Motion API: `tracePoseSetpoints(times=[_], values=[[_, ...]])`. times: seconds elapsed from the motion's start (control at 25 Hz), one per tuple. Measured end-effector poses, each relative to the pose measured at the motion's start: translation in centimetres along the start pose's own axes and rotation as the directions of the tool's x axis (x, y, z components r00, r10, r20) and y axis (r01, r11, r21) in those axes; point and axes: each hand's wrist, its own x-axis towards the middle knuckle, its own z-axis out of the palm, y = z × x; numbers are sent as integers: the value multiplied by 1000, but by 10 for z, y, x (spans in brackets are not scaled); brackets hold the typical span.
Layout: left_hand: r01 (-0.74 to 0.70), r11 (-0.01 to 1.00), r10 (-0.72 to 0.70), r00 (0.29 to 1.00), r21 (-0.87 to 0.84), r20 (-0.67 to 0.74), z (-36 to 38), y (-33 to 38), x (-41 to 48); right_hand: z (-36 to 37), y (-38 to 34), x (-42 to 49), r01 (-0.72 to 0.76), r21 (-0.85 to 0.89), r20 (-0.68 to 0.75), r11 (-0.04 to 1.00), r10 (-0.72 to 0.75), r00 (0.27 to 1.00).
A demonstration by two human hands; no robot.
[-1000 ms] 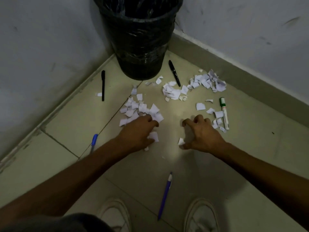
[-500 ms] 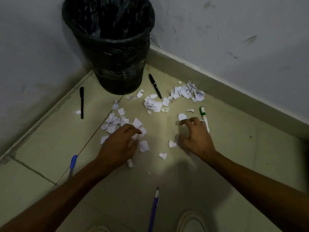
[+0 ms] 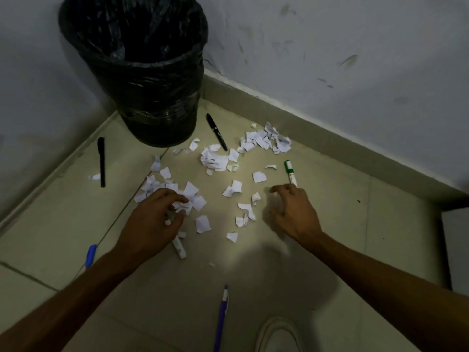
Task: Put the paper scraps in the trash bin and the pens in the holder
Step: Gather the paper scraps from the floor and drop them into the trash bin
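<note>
1. We see our left hand (image 3: 152, 224) low on the tiled floor (image 3: 330, 224), fingers curled around a bunch of white paper scraps (image 3: 187, 199) at the edge of a loose pile; thumb and fingers close on the scraps without forming a full fist.
2. A white marker (image 3: 179, 247) lies under that hand, its end sticking out beside the palm; we cannot tell whether the hand grips it.
3. Our right hand (image 3: 294, 214) is palm down with fingers bent and spread, tips on the floor, and holds nothing we can see. Small scraps lie just to its left.
4. A green-capped marker (image 3: 290, 172) lies just beyond the right fingertips, its lower end touching or hidden by them.
5. The black-lined trash bin (image 3: 142, 80) stands upright in the corner, well beyond both hands.
6. More scraps lie heaped near the bin's base and along the skirting to the right.
7. One black pen (image 3: 216, 132) lies beside the bin among the scraps; another black pen (image 3: 101, 161) lies near the left wall.
8. A blue pen (image 3: 90, 255) shows beside our left forearm, and a purple pen (image 3: 222, 318) lies between our arms, near a shoe (image 3: 278, 336).
</note>
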Motion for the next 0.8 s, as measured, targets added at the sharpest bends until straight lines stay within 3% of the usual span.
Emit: tracePoseSetpoints(times=[0.12,0.28,0.44,0.52,0.68,0.8], values=[[27,1000,-27,1000,-8,-1,-3,1,0,8,13,-5,-93,-144,88,985,106,990],[34,999,-34,999,-32,-12,-6,3,-2,26,13,-5,-10,-133,90,991,22,996],[15,999,-15,1000,-49,-6,-6,5,1,36,-29,5,58,192,171,980,-92,981],[8,999,-9,1000,-50,-23,-10,4,4,27,-51,21,120,315,124,941,-166,978],[6,998,-10,997,-56,-71,-33,-13,15,-5,-29,104,-27,277,-71,961,49,996],[-10,998,4,994,-60,-105,-49,-28,22,-18,0,165,-140,60,24,988,139,990]])
